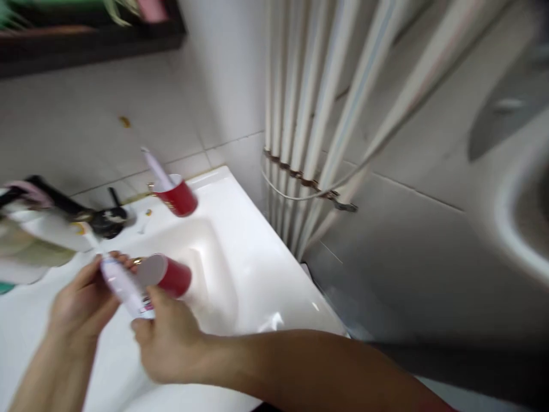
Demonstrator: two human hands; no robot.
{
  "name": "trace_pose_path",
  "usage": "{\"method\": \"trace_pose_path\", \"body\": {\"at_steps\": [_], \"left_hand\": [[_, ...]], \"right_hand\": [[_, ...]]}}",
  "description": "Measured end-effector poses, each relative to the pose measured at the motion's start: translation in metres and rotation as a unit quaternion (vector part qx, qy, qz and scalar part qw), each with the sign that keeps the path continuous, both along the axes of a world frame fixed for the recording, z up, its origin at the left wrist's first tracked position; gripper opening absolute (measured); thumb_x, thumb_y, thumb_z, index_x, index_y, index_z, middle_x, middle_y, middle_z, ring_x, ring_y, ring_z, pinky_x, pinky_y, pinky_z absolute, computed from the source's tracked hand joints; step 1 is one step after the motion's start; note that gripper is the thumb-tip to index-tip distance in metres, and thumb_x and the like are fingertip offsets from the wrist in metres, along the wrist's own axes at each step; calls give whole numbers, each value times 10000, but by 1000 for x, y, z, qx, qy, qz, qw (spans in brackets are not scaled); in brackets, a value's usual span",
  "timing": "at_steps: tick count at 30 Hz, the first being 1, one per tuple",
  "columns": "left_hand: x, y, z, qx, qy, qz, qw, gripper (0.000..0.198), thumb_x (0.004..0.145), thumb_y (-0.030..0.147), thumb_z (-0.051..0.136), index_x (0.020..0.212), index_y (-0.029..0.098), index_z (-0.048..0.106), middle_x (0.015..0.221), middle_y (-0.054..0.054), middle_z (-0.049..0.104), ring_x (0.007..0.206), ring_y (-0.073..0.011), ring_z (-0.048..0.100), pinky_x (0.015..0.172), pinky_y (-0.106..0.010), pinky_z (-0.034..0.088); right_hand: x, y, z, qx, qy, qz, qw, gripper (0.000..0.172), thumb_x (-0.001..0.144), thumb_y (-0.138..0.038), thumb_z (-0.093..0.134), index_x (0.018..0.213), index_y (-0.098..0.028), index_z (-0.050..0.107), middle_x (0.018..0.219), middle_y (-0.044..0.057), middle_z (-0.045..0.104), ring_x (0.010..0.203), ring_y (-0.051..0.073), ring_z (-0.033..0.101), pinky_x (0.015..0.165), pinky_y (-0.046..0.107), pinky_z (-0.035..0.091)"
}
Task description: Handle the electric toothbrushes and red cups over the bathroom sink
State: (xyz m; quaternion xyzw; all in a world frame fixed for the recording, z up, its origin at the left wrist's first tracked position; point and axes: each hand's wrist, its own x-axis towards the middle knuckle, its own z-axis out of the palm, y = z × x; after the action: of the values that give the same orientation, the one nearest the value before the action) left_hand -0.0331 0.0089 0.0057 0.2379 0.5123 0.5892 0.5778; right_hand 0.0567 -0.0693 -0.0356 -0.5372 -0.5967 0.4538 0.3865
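My right hand is closed around the lower end of a pale lilac electric toothbrush. The brush slants up to the left, and its white head ends near some bottles. Close against the brush's upper part is my left hand, its fingers curled at the gold handle of a red cup. That cup is tipped on its side over the basin, its pale mouth facing left. Whether my left thumb also grips the brush is blurred. Another red cup stands on the sink's back ledge with a second lilac toothbrush inside.
The white sink has a black faucet at its back. Several bottles crowd the left side. White vertical pipes run along the corner, and a dark-framed shelf or mirror hangs at upper left.
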Motion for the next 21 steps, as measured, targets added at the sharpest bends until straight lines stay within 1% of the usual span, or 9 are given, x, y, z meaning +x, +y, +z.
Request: {"method": "trace_pose_path", "body": {"at_steps": [1,3,5,7,9,12,16,19,21], "left_hand": [[2,-1,4,13,2,-35,999,327,763,147,221,571,112,484,461,-12,498,508,-88,467,472,-206,419],[2,-3,7,27,-17,-55,998,290,745,109,245,579,106,483,478,-16,510,501,-87,488,489,-207,422],[-2,-3,5,43,-37,-43,997,222,732,137,310,605,101,489,482,-12,509,473,-83,492,491,-206,419],[-9,-3,1,76,-54,-47,995,153,713,178,375,662,102,497,503,-9,518,472,-87,504,510,-217,422],[-16,-2,-3,111,-52,-40,992,91,674,194,444,678,116,491,506,2,519,460,-87,507,516,-222,419],[-22,-2,-7,134,-69,-39,988,92,635,214,488,651,124,482,515,2,528,467,-91,516,537,-233,418],[-26,-4,-6,129,-97,-75,984,101,614,220,500,627,122,479,508,-7,532,479,-105,524,542,-244,415],[-29,-4,-3,129,-108,-93,981,99,606,218,504,617,123,476,510,-13,539,484,-107,525,549,-246,413],[-30,-5,-1,137,-110,-98,980,101,602,219,506,615,124,475,509,-15,541,485,-107,526,555,-246,411]], "right_hand": [[-2,-1,-1,20,20,-10,1000,300,675,-222,349,965,-213,429,742,20,566,615,155,516,540,268,411],[-4,-1,-1,30,63,0,998,341,683,-181,351,1018,-209,404,726,15,548,582,127,492,524,240,397],[-5,0,-2,34,106,12,994,363,697,-190,357,1059,-207,377,752,16,532,577,109,475,534,228,390],[-5,3,-3,18,122,34,992,381,717,-226,338,1097,-204,344,690,8,517,508,94,446,489,220,380],[-5,5,-3,21,116,42,992,399,721,-265,341,1116,-210,331,697,9,508,494,91,435,477,220,374],[-6,5,-4,33,100,48,993,419,714,-303,356,1123,-217,334,682,5,491,492,92,422,466,220,363],[-10,2,-3,-9,123,52,991,444,711,-338,360,1133,-210,310,571,-30,409,439,81,370,403,202,319],[-14,0,1,-50,179,90,979,440,724,-370,328,1133,-214,287,539,-52,360,368,56,296,349,185,273],[-14,0,4,-53,190,112,974,432,736,-375,303,1137,-218,270,528,-60,349,349,48,265,340,182,263]]}}
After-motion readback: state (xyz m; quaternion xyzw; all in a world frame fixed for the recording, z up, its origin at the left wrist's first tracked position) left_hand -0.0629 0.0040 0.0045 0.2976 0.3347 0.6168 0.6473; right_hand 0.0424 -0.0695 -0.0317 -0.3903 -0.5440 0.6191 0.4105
